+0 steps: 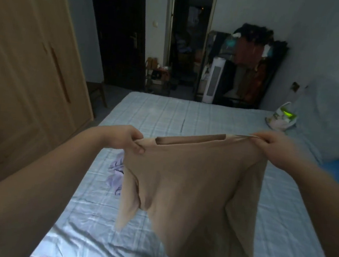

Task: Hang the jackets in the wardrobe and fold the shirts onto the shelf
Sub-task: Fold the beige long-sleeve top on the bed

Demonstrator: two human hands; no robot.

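Observation:
A beige shirt point(190, 183) hangs spread out in the air above the bed, neckline on top. My left hand point(125, 137) pinches its left shoulder and my right hand point(275, 149) pinches its right shoulder. The shirt's body drops toward the bottom edge of the view, with one sleeve dangling at the left. A crumpled lilac garment point(115, 175) lies on the bed, partly hidden behind the shirt. The wooden wardrobe point(24, 71) stands at the left with its doors closed.
The bed point(166, 111) with a pale blue checked sheet fills the middle. A white plastic bag point(280, 119) sits at its far right. A dark doorway, a white tower fan point(212, 82) and a clothes rack point(252, 70) stand beyond the bed.

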